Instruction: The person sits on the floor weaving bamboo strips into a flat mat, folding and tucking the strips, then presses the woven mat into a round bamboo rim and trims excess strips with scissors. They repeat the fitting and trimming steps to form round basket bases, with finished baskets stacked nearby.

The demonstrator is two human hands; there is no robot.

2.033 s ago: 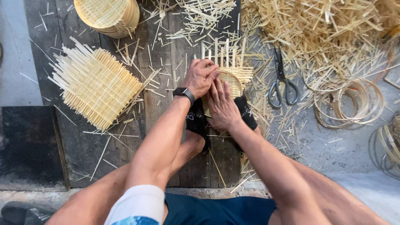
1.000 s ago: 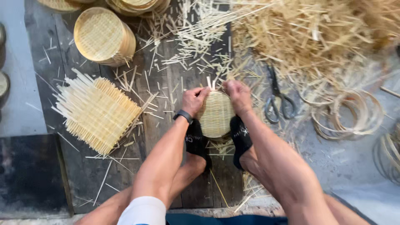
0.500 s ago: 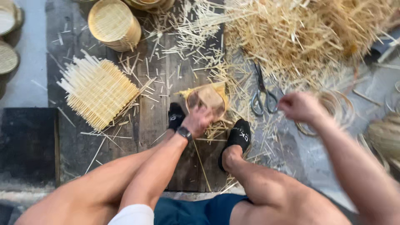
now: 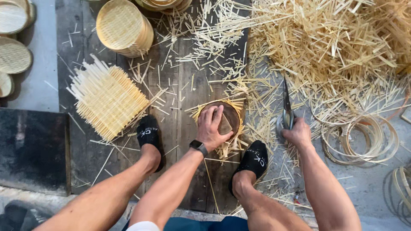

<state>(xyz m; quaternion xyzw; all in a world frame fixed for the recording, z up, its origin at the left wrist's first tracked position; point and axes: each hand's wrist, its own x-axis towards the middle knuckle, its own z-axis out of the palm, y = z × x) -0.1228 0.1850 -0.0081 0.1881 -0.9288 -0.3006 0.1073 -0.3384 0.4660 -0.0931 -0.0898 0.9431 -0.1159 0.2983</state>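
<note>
My left hand (image 4: 212,128) presses down on a small round woven bamboo piece (image 4: 231,114) with a dark ring rim, lying on the wooden plank floor between my two feet. Loose strip ends stick out around it. My right hand (image 4: 296,133) grips the handles of a pair of metal scissors (image 4: 286,107) lying on the grey floor to the right, blades pointing away from me.
A square woven bamboo mat (image 4: 108,99) lies at left, by my left foot (image 4: 148,133). A stack of round woven lids (image 4: 123,26) stands at top, more at the far left (image 4: 13,55). A big pile of bamboo strips (image 4: 334,47) fills the top right; coiled bamboo rings (image 4: 364,137) lie at right.
My right hand left the round woven piece, swung right and took hold of the scissors. My left hand stayed, now pressing the piece flat on the planks.
</note>
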